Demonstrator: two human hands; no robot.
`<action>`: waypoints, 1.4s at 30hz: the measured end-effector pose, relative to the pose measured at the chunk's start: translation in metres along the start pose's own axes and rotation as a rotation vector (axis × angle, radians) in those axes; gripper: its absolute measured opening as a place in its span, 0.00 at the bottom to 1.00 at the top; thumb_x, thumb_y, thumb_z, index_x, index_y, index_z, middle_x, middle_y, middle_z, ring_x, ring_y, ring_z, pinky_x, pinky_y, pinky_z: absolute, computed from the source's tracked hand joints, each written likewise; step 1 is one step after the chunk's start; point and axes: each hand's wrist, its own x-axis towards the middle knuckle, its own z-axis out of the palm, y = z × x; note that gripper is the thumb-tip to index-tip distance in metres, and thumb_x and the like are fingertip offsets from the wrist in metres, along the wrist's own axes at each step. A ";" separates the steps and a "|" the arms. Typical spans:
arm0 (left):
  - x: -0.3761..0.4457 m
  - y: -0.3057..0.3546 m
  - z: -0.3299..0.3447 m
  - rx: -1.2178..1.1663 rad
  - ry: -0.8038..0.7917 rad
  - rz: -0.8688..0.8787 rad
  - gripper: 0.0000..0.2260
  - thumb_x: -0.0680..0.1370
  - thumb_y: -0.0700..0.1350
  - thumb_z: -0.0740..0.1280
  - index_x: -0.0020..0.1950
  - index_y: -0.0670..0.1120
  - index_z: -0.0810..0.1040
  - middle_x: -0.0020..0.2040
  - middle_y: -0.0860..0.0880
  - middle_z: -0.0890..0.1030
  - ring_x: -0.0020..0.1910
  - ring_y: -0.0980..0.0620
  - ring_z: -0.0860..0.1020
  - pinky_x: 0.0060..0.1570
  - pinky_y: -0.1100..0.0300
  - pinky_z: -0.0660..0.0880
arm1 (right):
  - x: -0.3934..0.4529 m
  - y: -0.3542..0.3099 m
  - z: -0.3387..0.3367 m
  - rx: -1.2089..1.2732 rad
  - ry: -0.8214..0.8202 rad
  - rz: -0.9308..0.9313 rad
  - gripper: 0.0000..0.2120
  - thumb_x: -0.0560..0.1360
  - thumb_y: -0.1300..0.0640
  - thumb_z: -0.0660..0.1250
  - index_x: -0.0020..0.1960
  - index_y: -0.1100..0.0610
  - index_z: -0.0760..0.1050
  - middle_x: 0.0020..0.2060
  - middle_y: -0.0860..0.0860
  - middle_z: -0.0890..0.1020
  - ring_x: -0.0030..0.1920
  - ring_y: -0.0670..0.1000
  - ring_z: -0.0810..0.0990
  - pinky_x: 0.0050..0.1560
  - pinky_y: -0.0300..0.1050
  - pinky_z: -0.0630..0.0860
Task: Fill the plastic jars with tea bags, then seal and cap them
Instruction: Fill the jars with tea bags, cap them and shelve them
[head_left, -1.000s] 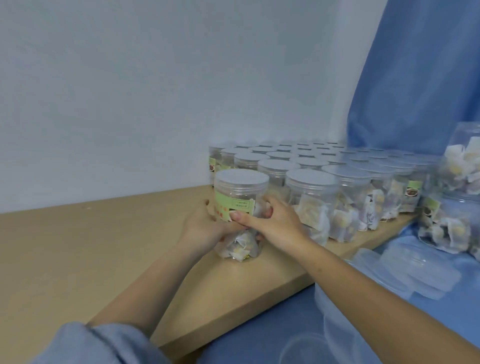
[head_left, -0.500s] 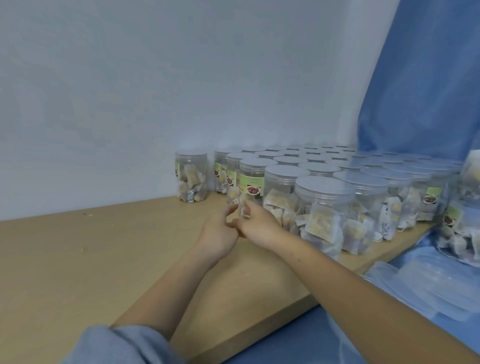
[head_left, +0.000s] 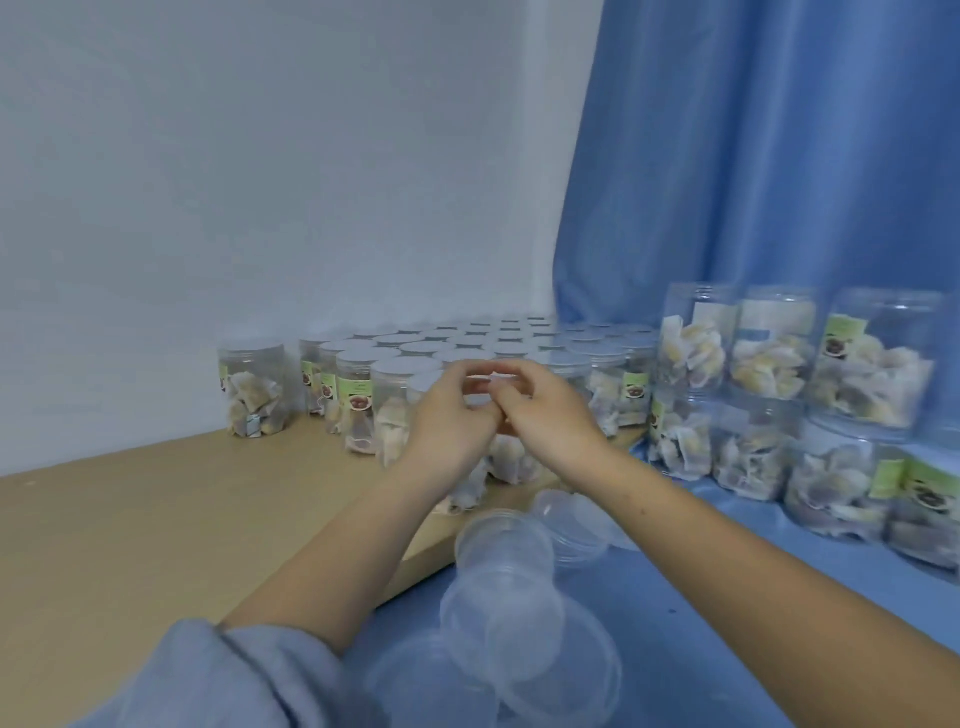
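Note:
My left hand and my right hand hover side by side above the wooden board, fingertips nearly touching, fingers loosely curled, nothing held. Behind them stand several rows of capped jars filled with tea bags. One capped jar stands apart at the far left by the wall. Several filled jars without caps are stacked in two layers on the right.
Loose clear caps lie piled on the blue cloth below my hands, near the board's edge. A blue curtain hangs behind the stacked jars. A white wall closes off the back. My blue sleeve is at the bottom left.
One second ago both hands gripped a capped jar. That jar now stands at the far left by the wall, and my empty hands have drawn back rightward. The view has turned right.

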 end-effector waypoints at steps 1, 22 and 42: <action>-0.004 0.009 0.017 -0.031 -0.022 0.007 0.12 0.75 0.36 0.63 0.56 0.48 0.75 0.50 0.51 0.79 0.46 0.51 0.80 0.48 0.59 0.79 | -0.007 0.001 -0.021 -0.014 0.030 0.005 0.13 0.77 0.56 0.61 0.60 0.54 0.74 0.53 0.53 0.82 0.55 0.52 0.80 0.58 0.54 0.76; -0.064 0.066 0.330 -0.066 -0.693 -0.103 0.09 0.73 0.37 0.65 0.50 0.49 0.73 0.38 0.48 0.75 0.39 0.48 0.73 0.41 0.54 0.74 | -0.118 0.116 -0.325 -0.330 0.483 0.330 0.16 0.75 0.57 0.64 0.62 0.55 0.72 0.42 0.53 0.80 0.48 0.55 0.80 0.54 0.52 0.77; -0.034 0.033 0.375 -0.086 -0.741 -0.230 0.26 0.75 0.35 0.62 0.70 0.56 0.65 0.44 0.46 0.78 0.39 0.47 0.74 0.46 0.52 0.77 | -0.090 0.178 -0.355 -0.642 0.562 0.288 0.10 0.77 0.54 0.65 0.48 0.49 0.62 0.39 0.56 0.72 0.36 0.54 0.69 0.34 0.44 0.62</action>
